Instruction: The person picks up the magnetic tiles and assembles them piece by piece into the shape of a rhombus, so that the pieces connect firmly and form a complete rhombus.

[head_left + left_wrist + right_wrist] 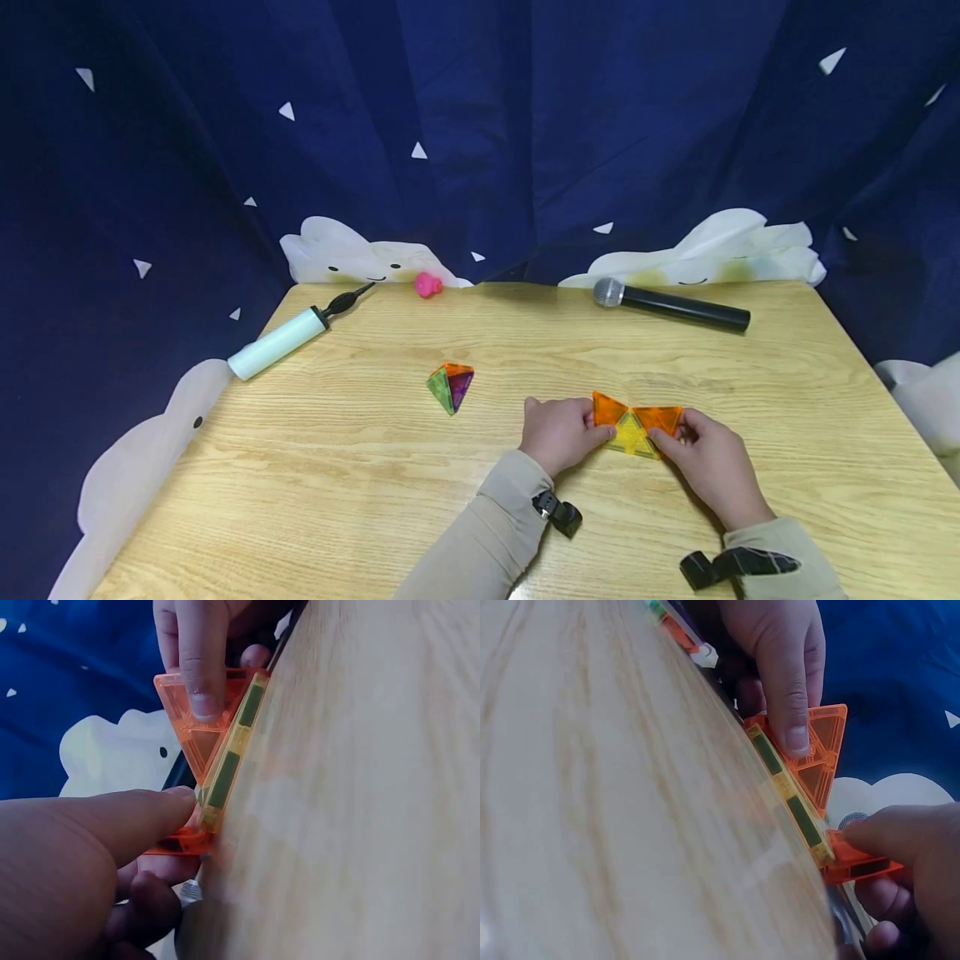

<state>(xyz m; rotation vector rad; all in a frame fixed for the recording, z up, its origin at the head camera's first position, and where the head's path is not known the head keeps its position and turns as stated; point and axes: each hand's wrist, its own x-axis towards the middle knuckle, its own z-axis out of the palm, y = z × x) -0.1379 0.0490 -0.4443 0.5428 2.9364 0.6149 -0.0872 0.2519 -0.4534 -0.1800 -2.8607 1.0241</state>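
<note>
My left hand [558,433] pinches an orange triangular magnetic tile [608,408] between thumb and fingers. Another orange triangular magnetic tile [662,417] is gripped the same way by my right hand [716,467]. Between them a yellow triangular magnetic tile [632,435] lies low, its sides against the orange ones and both thumbs near its edges. In the left wrist view, dark strips show in the edge of the yellow tile [238,739], close to the tabletop. The orange tile [826,739] in the left hand stands tilted up from it in the right wrist view.
Left of the hands, a small piece [451,387] of green, orange and purple tiles sits on the wooden table [337,467]. Farther back are a pale blue hand pump [277,342], a pink knob-like object [427,285] and a black microphone [682,307]. A blue curtain [480,125] hangs behind.
</note>
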